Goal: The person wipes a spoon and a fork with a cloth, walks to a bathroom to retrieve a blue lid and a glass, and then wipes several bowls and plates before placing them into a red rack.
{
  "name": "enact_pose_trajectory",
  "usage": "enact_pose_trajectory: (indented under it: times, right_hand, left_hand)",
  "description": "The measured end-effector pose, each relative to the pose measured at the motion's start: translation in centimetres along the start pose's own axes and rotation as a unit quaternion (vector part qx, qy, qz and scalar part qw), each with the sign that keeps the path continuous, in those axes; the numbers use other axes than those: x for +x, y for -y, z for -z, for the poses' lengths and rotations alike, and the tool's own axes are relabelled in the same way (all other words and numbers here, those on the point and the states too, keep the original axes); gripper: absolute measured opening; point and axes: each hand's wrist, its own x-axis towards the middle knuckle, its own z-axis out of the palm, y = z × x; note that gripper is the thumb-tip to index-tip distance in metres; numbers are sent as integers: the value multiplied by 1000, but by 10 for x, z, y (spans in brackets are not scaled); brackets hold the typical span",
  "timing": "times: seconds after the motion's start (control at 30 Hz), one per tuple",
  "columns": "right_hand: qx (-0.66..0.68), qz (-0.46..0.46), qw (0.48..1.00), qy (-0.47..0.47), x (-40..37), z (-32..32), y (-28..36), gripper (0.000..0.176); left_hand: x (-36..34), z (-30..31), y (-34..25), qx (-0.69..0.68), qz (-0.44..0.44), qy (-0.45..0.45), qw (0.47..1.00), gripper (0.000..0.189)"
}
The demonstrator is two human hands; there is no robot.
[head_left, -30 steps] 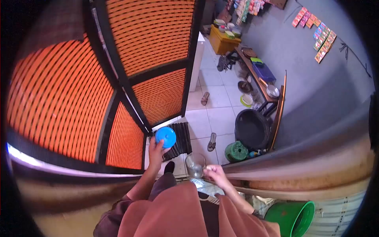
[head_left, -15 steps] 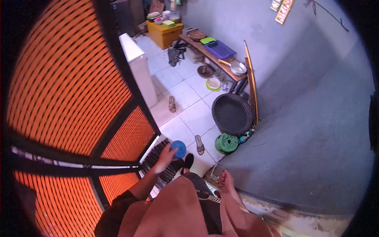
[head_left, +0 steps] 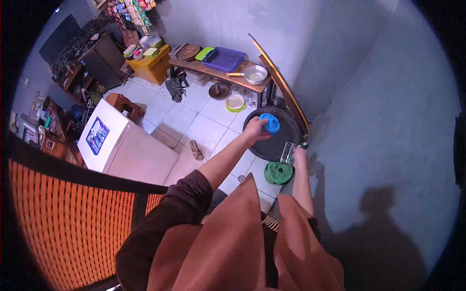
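Held out in front, my left hand [head_left: 256, 131] is closed on a small round blue plastic dish or lid [head_left: 270, 124]. My right hand [head_left: 300, 154] grips a clear drinking glass [head_left: 288, 152] that is tilted, at the right near the wall. Both hands overlap the large round black tub [head_left: 272, 144] in this view. Just below the glass is a green plastic stool or upturned container [head_left: 279, 173] on the floor.
A low wooden bench [head_left: 218, 70] along the wall bears a purple basket [head_left: 224, 60] and a pan [head_left: 255, 74]. Wooden poles [head_left: 286, 87] lean behind the tub. A white cabinet-like appliance [head_left: 131, 150] and an orange woven screen [head_left: 68, 218] stand left. A sandal [head_left: 196, 150] lies on the tiles.
The view has swung left and I have moved past the orange screen. My left hand with the blue thing and my right hand with the glass have both come forward, over the tub.
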Motion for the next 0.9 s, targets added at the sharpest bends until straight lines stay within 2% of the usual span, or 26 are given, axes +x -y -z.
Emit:
enact_pose_trajectory:
  times: [0.03,0.07,0.1,0.13,0.2,0.23,0.27,0.3,0.4,0.47,0.57,0.6,0.67,0.8,0.83,0.87,0.9]
  right_hand:
    - [18,-17,1000,11,17,-5,3,35]
    - [-71,75,994,20,28,-13,-5,33]
    - [112,3,993,46,18,-16,0,30]
    - [289,-68,952,74,2,-19,10,26]
    - [345,-118,928,75,-17,-40,24,24]
    - [264,-104,952,115,-37,-42,49,25]
    - [268,-93,953,109,-31,-69,53,29]
    - [191,-123,960,161,-40,-76,76,31]
    - [160,-58,958,232,-39,-140,135,31]
    - [94,-85,956,263,-39,-180,188,30]
    - [52,-46,942,328,-46,-238,268,30]
    - [35,-43,940,337,-40,-260,287,30]
    - [21,75,922,379,-30,-306,315,30]
    - [40,59,905,418,-25,-375,377,29]
    - [32,82,900,426,-20,-392,387,29]
    - [26,107,894,434,-15,-410,399,28]
    - [22,108,891,440,-13,-425,412,28]
  left_hand:
    - [11,10,-1,1,1,0,1000,24]
    - [23,21,0,-20,14,24,999,25]
    - [33,33,-1,-41,24,47,998,26]
    - [21,41,-12,-47,20,53,997,28]
    - [37,85,-8,-111,44,107,987,28]
    - [42,110,-12,-153,63,124,978,27]
    - [45,133,-19,-163,48,113,979,27]
    - [45,156,-27,-178,34,70,981,26]
    - [45,237,-71,-177,-19,-32,983,23]
    - [51,301,-92,-161,-54,-96,981,24]
    - [57,399,-115,-185,-78,-151,968,18]
    - [49,411,-140,-188,-86,-184,961,17]
    - [45,442,-175,-208,-116,-217,947,16]
    - [62,488,-202,-287,-153,-232,917,18]
    - [71,497,-210,-313,-170,-235,905,22]
    - [79,502,-217,-312,-152,-243,906,17]
    - [92,506,-222,-348,-137,-269,887,20]
